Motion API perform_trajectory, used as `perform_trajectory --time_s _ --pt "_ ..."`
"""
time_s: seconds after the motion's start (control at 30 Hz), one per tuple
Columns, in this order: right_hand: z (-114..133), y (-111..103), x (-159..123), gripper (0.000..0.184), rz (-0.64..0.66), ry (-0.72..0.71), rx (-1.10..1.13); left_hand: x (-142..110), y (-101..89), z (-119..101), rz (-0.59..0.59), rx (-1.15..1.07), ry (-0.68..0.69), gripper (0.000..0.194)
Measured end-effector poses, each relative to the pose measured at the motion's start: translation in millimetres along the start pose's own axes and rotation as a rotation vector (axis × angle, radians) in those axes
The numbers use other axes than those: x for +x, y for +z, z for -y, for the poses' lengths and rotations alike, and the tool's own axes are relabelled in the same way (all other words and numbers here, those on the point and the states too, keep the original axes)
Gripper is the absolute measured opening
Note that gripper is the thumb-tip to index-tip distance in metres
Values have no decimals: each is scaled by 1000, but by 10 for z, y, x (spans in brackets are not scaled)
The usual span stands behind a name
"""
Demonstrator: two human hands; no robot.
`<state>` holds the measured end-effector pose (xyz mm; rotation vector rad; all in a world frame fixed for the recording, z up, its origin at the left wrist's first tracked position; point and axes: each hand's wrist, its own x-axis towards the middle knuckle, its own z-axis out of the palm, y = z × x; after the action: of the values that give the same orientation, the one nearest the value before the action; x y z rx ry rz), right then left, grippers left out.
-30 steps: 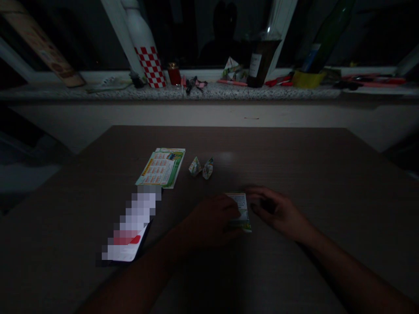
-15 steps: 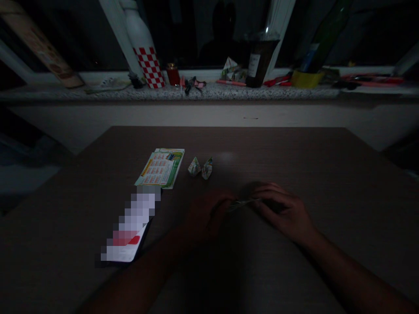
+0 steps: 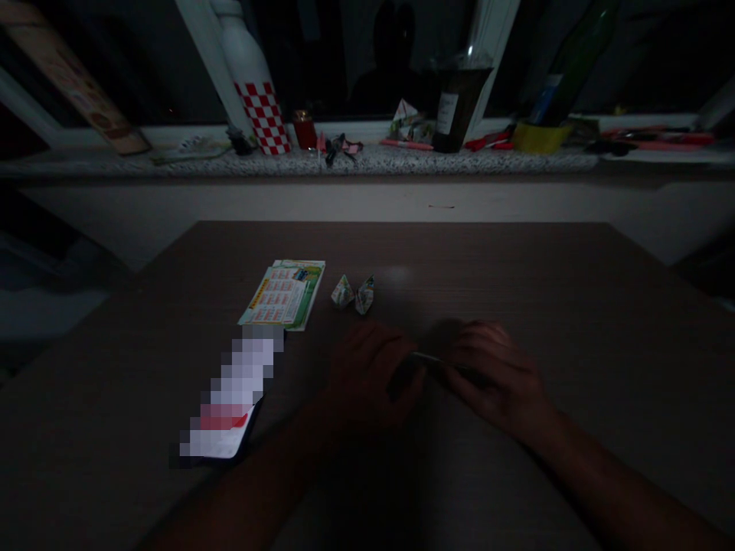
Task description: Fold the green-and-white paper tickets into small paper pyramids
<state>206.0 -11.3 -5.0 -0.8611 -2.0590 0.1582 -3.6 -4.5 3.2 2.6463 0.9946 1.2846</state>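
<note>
Between my two hands is a thin piece of paper [image 3: 428,357], seen almost edge-on as a pale line. My left hand [image 3: 376,371] pinches its left end between thumb and fingers. The right end is gripped by my right hand [image 3: 497,371], with the fingers curled over it. Deep shadow hides most of the paper and its folds. Just beyond my left hand stand two small pointed folded-paper pieces [image 3: 343,294], side by side and patterned in green and white. A stack of printed calendar sheets [image 3: 281,297] lies to their left.
A phone [image 3: 230,405] with a lit, blurred screen lies left of my left forearm. At the table's far side, a window sill [image 3: 367,162] holds a red-checked white bottle [image 3: 258,99], a dark plastic cup [image 3: 453,107], a green bottle [image 3: 574,69] and small items.
My left hand has turned slightly and its thumb has come round toward the paper. My right-hand fingers have closed further over it, so less of the paper shows. The table items stay put.
</note>
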Motion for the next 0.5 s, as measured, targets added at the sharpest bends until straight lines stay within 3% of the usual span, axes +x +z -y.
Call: perform_trajectory --time_s 0.23,0.5 --pt "75 41 0 20 14 -58 -10 19 53 -13 15 48 41 8" --pt "145 51 44 18 -15 -64 43 8 85 -7 34 67 54 6"
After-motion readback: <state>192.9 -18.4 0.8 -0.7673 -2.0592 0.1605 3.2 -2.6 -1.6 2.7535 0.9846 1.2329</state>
